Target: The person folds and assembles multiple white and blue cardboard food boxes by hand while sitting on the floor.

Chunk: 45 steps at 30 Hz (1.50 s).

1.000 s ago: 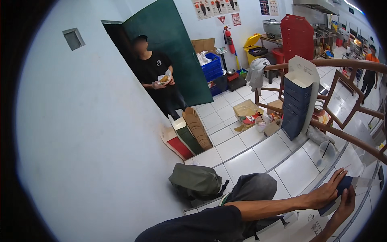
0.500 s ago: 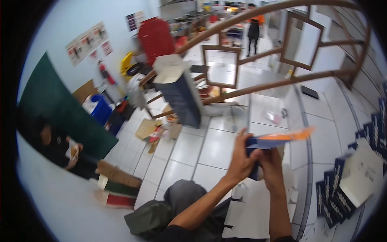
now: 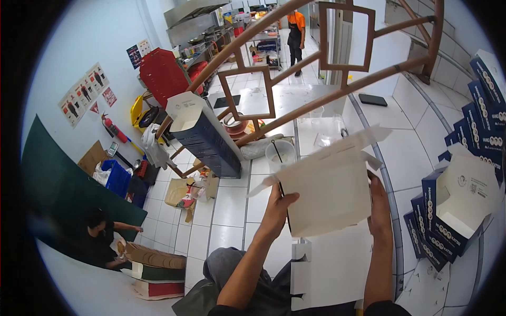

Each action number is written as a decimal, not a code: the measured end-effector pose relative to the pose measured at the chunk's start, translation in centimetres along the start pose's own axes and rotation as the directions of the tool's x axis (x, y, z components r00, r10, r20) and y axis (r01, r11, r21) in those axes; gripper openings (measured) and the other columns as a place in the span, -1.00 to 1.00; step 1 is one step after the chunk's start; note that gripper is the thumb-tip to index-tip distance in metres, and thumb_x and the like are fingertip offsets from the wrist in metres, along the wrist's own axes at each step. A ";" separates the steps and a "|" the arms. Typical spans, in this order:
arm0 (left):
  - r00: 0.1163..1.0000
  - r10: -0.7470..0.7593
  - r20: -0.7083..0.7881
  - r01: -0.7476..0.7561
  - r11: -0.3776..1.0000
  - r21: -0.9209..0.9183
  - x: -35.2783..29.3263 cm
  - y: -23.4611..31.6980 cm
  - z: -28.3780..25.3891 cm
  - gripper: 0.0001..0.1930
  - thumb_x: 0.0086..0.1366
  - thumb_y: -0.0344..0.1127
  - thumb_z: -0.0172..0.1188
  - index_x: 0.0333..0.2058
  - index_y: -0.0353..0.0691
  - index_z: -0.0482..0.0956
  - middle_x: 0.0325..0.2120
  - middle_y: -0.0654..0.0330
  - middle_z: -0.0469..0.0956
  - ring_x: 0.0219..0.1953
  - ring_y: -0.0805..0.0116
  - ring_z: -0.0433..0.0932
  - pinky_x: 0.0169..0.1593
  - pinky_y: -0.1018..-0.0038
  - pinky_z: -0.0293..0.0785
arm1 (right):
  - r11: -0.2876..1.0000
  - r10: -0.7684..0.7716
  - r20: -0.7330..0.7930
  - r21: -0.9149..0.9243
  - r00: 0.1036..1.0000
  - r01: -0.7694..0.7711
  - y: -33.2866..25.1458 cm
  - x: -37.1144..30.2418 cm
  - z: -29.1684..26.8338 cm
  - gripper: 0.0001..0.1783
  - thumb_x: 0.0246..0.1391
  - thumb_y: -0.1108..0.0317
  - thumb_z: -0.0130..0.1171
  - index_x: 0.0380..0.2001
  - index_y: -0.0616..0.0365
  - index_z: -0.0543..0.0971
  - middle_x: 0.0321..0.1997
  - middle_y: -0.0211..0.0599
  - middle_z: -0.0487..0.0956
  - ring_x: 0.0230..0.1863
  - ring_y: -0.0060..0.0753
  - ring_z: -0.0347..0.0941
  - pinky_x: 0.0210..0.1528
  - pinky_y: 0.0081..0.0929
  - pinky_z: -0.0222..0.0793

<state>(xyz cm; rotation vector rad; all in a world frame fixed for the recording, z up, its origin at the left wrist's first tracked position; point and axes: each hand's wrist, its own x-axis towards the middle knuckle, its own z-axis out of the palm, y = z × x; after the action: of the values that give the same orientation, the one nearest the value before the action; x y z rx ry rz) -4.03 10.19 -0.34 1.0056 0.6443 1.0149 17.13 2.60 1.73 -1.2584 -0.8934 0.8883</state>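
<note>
A partly folded cardboard box (image 3: 329,195), its white inner face turned toward me and its flaps loose, is held up between my two hands. My left hand (image 3: 278,211) grips its left edge, with the thumb over the white face. Along the right edge my right hand (image 3: 378,208) has its fingers wrapped, partly hidden by the box wall. Below, on my lap, lies a pile of flat white cardboard blanks (image 3: 332,276) with slotted edges.
Nested navy boxes (image 3: 440,231) stand on the tiled step at right; another tall stack (image 3: 205,142) stands by the brown railing (image 3: 311,116). A plastic cup (image 3: 280,154) and black phone (image 3: 372,100) sit ahead. One person (image 3: 103,237) is low left, another (image 3: 297,37) far off.
The box has turned from a narrow view with an orange flap to its wide white inner face. My hands have moved apart to opposite edges. The whole view has shifted.
</note>
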 end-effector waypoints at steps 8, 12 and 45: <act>0.987 -0.095 -0.126 0.092 0.995 -0.023 1.3 -0.9 0.1 -0.44 0.19 -0.29 -0.01 0.16 -0.22 0.08 0.02 0.10 0.27 0.06 0.28 0.28 0.08 0.42 0.25 | 0.981 -0.190 -0.142 0.008 0.971 0.193 -1.3 1.7 0.4 -0.53 0.19 0.21 -0.07 0.09 0.26 0.27 -0.05 -0.11 0.45 0.07 -0.38 0.31 0.11 -0.45 0.19; 0.979 0.036 -0.200 -0.017 0.995 0.097 0.9 -1.0 0.8 -0.52 0.22 -0.39 -0.01 0.13 -0.21 0.15 0.02 0.11 0.24 0.02 0.33 0.30 0.08 0.49 0.23 | 0.926 -0.258 0.040 -0.276 0.965 0.259 -1.9 1.5 0.0 -0.60 0.12 0.32 0.07 -0.03 0.34 0.39 -0.18 -0.13 0.53 -0.06 -0.34 0.44 -0.01 -0.45 0.35; 0.999 -0.010 -0.035 0.017 0.978 0.209 -0.3 -3.3 2.2 -0.53 0.25 -0.38 -0.04 0.11 -0.36 0.10 0.08 0.17 0.03 0.02 0.34 0.25 0.09 0.52 0.19 | 0.979 -0.095 0.042 -0.177 0.995 0.101 1.9 0.1 -3.1 -0.43 0.22 -0.05 -0.25 0.12 0.15 0.21 0.12 -0.19 0.28 0.19 -0.33 0.15 0.20 -0.44 -0.01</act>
<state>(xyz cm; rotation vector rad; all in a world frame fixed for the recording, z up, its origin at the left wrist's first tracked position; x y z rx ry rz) -1.06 8.50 -2.41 1.1680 0.7968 0.9677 19.89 1.66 -0.46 -1.3439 -1.0714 0.7663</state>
